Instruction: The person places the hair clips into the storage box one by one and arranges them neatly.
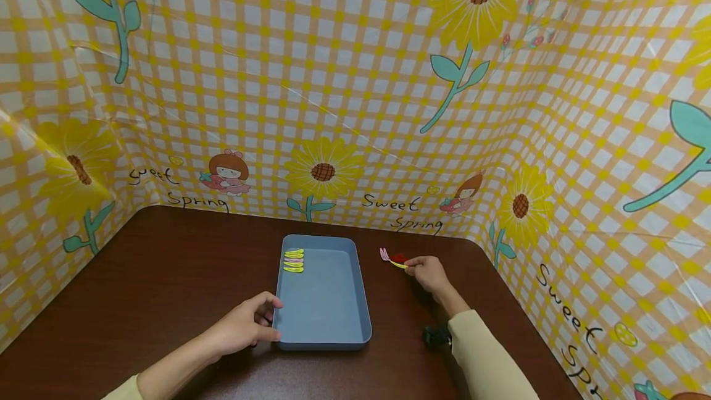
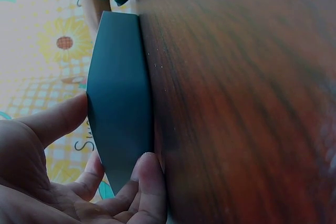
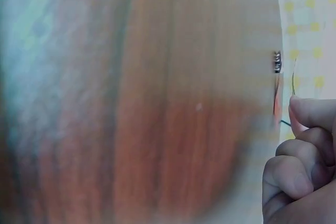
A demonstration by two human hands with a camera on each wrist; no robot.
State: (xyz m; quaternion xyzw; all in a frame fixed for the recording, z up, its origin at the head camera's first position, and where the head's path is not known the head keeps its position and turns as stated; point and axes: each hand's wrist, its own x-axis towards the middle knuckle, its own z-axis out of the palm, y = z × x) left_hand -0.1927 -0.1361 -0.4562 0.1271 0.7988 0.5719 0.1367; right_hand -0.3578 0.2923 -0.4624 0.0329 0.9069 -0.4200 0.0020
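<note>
A blue-grey tray (image 1: 322, 301) lies on the table, and my left hand (image 1: 247, 324) grips its wall at the near left corner. In the left wrist view, the thumb is on the rim of the tray (image 2: 118, 77) and curled fingers lie against its lower edge. My right hand (image 1: 429, 273) pinches one end of a yellow hair clip (image 1: 398, 264) to the right of the tray. That clip shows edge-on as a thin strip (image 3: 294, 80) in the right wrist view. Pink hair clips (image 1: 384, 254) and red hair clips (image 1: 397, 257) lie just beyond it.
Inside the tray, several yellow hair clips (image 1: 293, 270) and a pink hair clip (image 1: 294, 260) form a column by the far left wall. A checked, flower-printed cloth (image 1: 355, 110) walls off the back and sides of the dark brown table (image 1: 183, 276).
</note>
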